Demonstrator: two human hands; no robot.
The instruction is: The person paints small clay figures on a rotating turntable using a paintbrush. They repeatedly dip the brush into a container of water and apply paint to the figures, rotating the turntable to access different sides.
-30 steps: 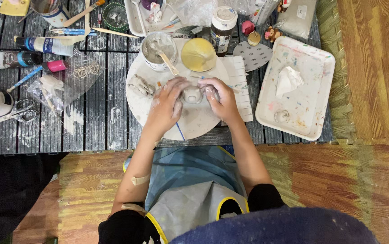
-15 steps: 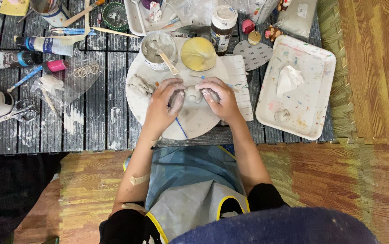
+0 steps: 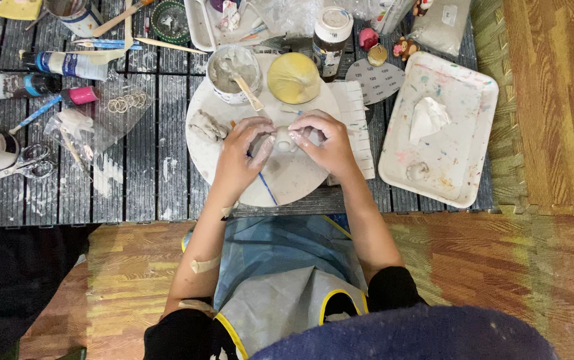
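Both hands meet over a small pale lump of clay (image 3: 283, 140), which sits near the middle of a round white work board (image 3: 293, 180). The left hand (image 3: 239, 159) curls its fingers against the lump's left side, and the right hand (image 3: 327, 141) pinches it from the right with thumb and fingertips, so the clay is clamped between the two. A thin blue stick (image 3: 267, 189) lies on the board under the left hand, running toward the near rim.

At the board's far edge stand a grey cup of slip with a wooden stick in it (image 3: 234, 72) and a round yellow sponge (image 3: 293, 77), both just beyond the fingers. A loose grey scrap of clay (image 3: 205, 125) lies at the board's left rim. A white ribbed sheet (image 3: 357, 120) pokes out from under the board on the right, close by the right wrist.

Further right, near the board but apart from it, is a paint-flecked white rectangular tray (image 3: 463, 180) holding a crumpled white tissue (image 3: 428, 117). To the left, the dark slatted tabletop (image 3: 160, 180) has a bare strip between the board and a clear plastic bag (image 3: 93, 120), with scissors (image 3: 13, 170) and paint tubes (image 3: 67, 65) beyond it. The near edge of the table runs just under the forearms, above a blue apron (image 3: 280, 267).
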